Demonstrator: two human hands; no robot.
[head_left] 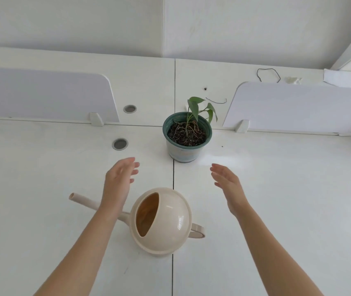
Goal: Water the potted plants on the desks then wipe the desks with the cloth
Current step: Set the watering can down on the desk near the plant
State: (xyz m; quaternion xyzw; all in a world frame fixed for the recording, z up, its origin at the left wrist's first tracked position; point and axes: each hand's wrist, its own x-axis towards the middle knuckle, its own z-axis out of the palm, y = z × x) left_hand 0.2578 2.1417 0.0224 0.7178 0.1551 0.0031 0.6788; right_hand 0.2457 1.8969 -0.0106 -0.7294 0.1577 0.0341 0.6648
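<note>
White desks (277, 210) butt together under a white wall, a dark seam running from the near edge up toward the middle. Two pale lavender divider screens stand along the far edge of the near desks, one on the left (42, 95) and one on the right (298, 107), each held by a small white clip foot. Between them, just right of the seam, sits the potted plant (187, 135): a green-rimmed pot with a pale, faded body, dark soil, dry stems and a few drooping green leaves. Two grey cable grommets (120, 144) lie to the left of it, one nearer, one beyond the divider line. On the far desk a loop of thin black wire (268, 74) and a shorter strand lie near a small dark speck; a crumpled whitish scrap beside the loop is too small to identify.

A cream watering can (161, 221) rests on the near desk over the seam, opening facing up-left, spout pointing left, handle loop to the right. The left forearm crosses and hides the middle of the spout. The left hand (119, 180) and right hand (227, 186) hover spread, fingers loose, palms facing each other, holding nothing, between can and pot. Both arms are cut off at the bottom edge
</note>
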